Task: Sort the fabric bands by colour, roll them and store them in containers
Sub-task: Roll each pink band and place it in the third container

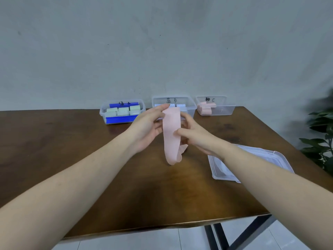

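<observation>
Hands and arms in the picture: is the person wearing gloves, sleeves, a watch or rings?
No. The left hand and right hand are both bare, with no gloves, and no rings that can be seen. Both forearms are bare as far as the picture's edge, so no sleeves show. No watch or bracelet is on either wrist.

Brown wooden table [90, 159] on dark metal legs [252, 231]; blurred leafy plant [320, 134], perhaps potted, at right.

The middle container [173, 103] is marked "蓝 B", the right container [215, 105] "粉 C".
</observation>
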The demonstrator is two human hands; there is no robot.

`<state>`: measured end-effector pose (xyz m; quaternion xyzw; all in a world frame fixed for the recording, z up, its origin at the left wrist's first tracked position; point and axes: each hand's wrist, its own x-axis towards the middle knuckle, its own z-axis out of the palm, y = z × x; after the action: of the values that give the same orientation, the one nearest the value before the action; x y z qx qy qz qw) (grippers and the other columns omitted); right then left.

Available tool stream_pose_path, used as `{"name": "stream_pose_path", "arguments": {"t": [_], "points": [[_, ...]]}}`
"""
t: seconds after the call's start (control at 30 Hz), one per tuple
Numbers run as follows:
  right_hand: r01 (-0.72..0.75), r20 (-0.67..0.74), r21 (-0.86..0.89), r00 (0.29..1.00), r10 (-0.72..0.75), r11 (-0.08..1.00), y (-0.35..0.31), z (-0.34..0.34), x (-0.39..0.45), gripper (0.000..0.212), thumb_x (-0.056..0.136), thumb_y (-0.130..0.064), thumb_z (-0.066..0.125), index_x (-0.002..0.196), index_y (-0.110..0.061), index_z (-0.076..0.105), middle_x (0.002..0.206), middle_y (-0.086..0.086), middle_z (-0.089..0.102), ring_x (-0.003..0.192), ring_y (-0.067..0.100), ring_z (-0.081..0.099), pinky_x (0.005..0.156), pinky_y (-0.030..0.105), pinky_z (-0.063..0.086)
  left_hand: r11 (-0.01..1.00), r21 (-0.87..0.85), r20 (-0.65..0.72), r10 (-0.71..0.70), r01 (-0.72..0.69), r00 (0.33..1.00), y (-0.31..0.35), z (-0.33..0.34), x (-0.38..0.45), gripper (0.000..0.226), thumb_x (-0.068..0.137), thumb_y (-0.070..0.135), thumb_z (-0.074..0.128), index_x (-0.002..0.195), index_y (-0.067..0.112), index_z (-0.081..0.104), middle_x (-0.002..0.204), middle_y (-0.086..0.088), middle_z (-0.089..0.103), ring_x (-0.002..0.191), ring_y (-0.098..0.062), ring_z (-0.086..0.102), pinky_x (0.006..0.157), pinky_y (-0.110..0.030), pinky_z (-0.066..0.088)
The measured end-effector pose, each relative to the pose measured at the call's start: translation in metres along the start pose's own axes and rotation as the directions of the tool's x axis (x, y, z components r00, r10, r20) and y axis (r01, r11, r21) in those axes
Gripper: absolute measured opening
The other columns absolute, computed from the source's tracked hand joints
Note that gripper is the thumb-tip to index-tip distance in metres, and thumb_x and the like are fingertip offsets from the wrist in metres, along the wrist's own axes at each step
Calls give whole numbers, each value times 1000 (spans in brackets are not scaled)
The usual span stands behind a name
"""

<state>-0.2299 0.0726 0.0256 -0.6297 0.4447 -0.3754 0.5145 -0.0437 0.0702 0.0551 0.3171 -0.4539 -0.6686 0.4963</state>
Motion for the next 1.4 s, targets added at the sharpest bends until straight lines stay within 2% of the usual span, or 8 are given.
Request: {"name": "stream_pose_path", "arguments": {"t": [0.23, 0.4, 0.57, 0.67, 0.87, 1.03, 1.27, 1.4], "points": [[67, -117, -195, 989, -91, 978, -12, 0, -8, 21, 93, -31, 69, 113, -26, 72, 119, 5, 64, 106, 11, 64, 90, 20, 49, 959, 265, 52, 93, -103, 994, 5, 3, -10, 39, 92, -2, 62, 122, 23, 61, 95, -3, 75, 89, -17, 67, 91, -36, 52], [141, -136, -154, 977, -162, 978, -6, 0, -10, 19, 93, -22, 70, 110, -15, 73, 110, -2, 74, 107, 15, 68, 99, 34, 52, 919, 384, -13, 102, -89, 995, 4, -3, -9, 35, 86, 9, 74, 118, 18, 63, 78, 1, 68, 75, -19, 58, 80, -31, 50], [167, -165, -37, 971, -171, 985, -7, 3, -6, 16, 95, -16, 67, 111, -14, 70, 102, 6, 76, 92, 14, 71, 81, 25, 55, 817, 575, -13, -48, 47, 999, -4, -7, -4, 26, 86, 35, 75, 110, 25, 72, 104, 9, 75, 92, -7, 64, 77, -26, 46], [126, -116, 36, 986, -121, 991, -8, 2, -4, 25, 96, -16, 66, 119, -16, 59, 101, 7, 76, 89, 15, 70, 73, 25, 51, 845, 534, -61, -3, 35, 998, -5, -4, 2, 13, 91, 32, 70, 92, 20, 75, 91, 6, 75, 78, -7, 61, 68, -24, 43], [-73, 41, -118, 996, 79, 990, 19, 8, 3, 62, 83, -31, 80, 132, -25, 42, 120, 2, 69, 114, 16, 66, 100, 42, 53, 955, 292, -103, -23, 52, 994, 6, 1, 18, 12, 97, 28, 63, 90, 18, 67, 75, 4, 68, 56, -8, 55, 52, -23, 33], [-189, 184, -226, 955, 232, 956, 36, 15, 0, 27, 97, -34, 62, 118, -17, 65, 104, 0, 76, 103, 15, 70, 108, 43, 46, 994, 67, -251, -64, 83, 966, 20, -2, 36, 8, 96, 27, 64, 93, 19, 63, 75, 4, 69, 54, -9, 62, 44, -19, 38], [-444, 328, -26, 843, 428, 895, 44, 14, -4, 24, 103, -33, 53, 125, -31, 45, 110, 9, 73, 102, 25, 71, 94, 40, 57, 976, 70, -394, -161, 204, 905, 0, -24, 81, 5, 97, 25, 63, 96, 20, 62, 71, 9, 71, 66, -8, 65, 49, -20, 47], [-362, 191, -359, 874, 448, 860, 49, 17, -3, 25, 103, -30, 48, 128, -26, 44, 111, 3, 66, 86, 19, 73, 68, 29, 60, 926, 200, -396, -222, 320, 891, -32, -28, 101, 13, 97, 17, 62, 110, 15, 63, 84, 2, 66, 63, -7, 57, 58, -22, 52]]}}
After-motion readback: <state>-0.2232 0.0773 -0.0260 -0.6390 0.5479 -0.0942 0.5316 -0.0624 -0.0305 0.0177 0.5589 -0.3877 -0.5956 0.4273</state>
